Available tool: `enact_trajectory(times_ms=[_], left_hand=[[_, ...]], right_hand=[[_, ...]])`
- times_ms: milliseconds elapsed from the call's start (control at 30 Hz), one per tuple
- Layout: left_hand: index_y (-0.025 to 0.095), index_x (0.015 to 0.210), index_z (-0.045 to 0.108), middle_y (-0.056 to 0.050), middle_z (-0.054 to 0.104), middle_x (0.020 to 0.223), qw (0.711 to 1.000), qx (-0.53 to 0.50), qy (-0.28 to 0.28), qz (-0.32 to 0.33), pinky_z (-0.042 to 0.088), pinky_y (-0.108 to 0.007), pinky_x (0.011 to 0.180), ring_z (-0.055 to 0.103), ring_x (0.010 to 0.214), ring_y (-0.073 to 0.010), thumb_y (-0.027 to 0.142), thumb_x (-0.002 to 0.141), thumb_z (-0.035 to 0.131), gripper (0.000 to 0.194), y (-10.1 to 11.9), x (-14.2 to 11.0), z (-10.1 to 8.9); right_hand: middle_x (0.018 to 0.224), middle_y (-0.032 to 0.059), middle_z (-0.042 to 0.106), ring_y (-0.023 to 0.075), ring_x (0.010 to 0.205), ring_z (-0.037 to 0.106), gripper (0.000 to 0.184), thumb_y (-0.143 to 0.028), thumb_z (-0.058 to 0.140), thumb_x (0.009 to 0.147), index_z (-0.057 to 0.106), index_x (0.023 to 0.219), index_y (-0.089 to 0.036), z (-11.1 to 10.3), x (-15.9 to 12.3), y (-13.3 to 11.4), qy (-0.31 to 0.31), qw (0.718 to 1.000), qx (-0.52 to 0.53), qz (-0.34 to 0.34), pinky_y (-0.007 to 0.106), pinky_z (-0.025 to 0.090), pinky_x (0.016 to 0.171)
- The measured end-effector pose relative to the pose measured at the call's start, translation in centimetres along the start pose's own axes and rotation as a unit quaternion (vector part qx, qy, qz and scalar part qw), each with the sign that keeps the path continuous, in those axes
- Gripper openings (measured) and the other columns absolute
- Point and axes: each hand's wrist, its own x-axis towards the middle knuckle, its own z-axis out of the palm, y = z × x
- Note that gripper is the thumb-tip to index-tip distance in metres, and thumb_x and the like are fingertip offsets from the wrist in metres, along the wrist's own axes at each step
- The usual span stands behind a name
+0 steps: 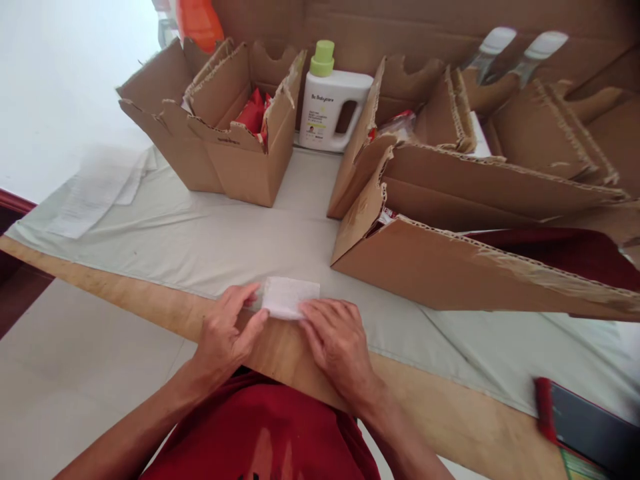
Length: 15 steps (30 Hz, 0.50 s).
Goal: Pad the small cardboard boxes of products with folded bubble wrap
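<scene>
A small white rectangular packet [290, 297], perhaps folded paper or tissue, lies at the front edge of the table. My left hand [227, 327] is at its left end, thumb and fingers apart, with the thumb tip at the lower left corner. At the right end, my right hand [340, 330] has its fingers together over the packet and its thumb below, pinching that end. What the packet contains cannot be made out.
Cut cardboard boxes [240, 160] stand at the back left, and a long cardboard box [480, 267] occupies the right. Between them is a white detergent bottle [327, 110]. Paper sheets [100, 190] lie left. A phone [590, 423] sits at the front right edge.
</scene>
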Motion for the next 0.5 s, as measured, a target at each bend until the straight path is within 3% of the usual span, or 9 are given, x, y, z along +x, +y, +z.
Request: enact_trajectory(times_ms=[100,200,300,400,500], left_hand=[[0.021,0.122,0.068,-0.008,0.074,0.107,0.973,-0.157,-0.031,-0.169,0.054,-0.035,0.091,0.069,0.102,-0.0242,0.037,0.092,0.067,0.035,0.9,-2.0,-0.7],[0.019,0.125,0.068,-0.01,0.074,0.12,0.909,-0.321,-0.107,-0.245,0.052,-0.037,0.101,0.067,0.114,-0.0268,0.04,0.089,0.072,0.042,1.9,-2.6,0.1],[0.018,0.121,0.07,-0.01,0.075,0.119,0.885,-0.377,-0.131,-0.241,0.05,-0.037,0.104,0.067,0.114,-0.0269,0.041,0.088,0.072,0.04,2.9,-2.0,1.1],[0.018,0.122,0.07,-0.009,0.076,0.111,0.897,-0.347,-0.165,-0.22,0.054,-0.033,0.092,0.069,0.101,-0.0253,0.04,0.091,0.067,0.038,3.6,-1.4,1.2],[0.02,0.12,0.071,-0.008,0.075,0.103,0.919,-0.269,-0.246,-0.151,0.054,-0.028,0.078,0.069,0.088,-0.0222,0.037,0.093,0.062,0.033,4.1,-1.4,0.5]], right_hand=[[0.097,0.0049,0.075,0.0207,0.089,0.068,0.017,-0.021,0.057,0.102,0.068,0.114,-0.021,0.0,0.3,-0.2,0.039,0.992,0.09,0.085,0.037,0.052,0.082],[0.094,0.0031,0.073,0.0192,0.086,0.067,0.016,-0.022,0.058,0.1,0.069,0.112,-0.024,-0.4,-0.3,-1.2,0.022,0.972,0.182,0.144,0.032,0.054,0.077],[0.099,0.0035,0.073,0.0196,0.091,0.068,0.016,-0.021,0.057,0.099,0.07,0.108,-0.025,-1.1,-1.1,-1.9,-0.01,0.961,0.234,0.149,0.032,0.054,0.082],[0.12,0.0081,0.069,0.023,0.107,0.066,0.02,-0.027,0.062,0.097,0.069,0.115,-0.025,-2.4,-1.7,-1.6,-0.033,0.958,0.235,0.164,0.036,0.054,0.093],[0.135,0.0104,0.062,0.0222,0.109,0.065,0.054,-0.044,0.07,0.092,0.057,0.14,-0.025,-4.3,-2.0,-1.0,-0.078,0.93,0.297,0.201,0.035,0.054,0.096]])
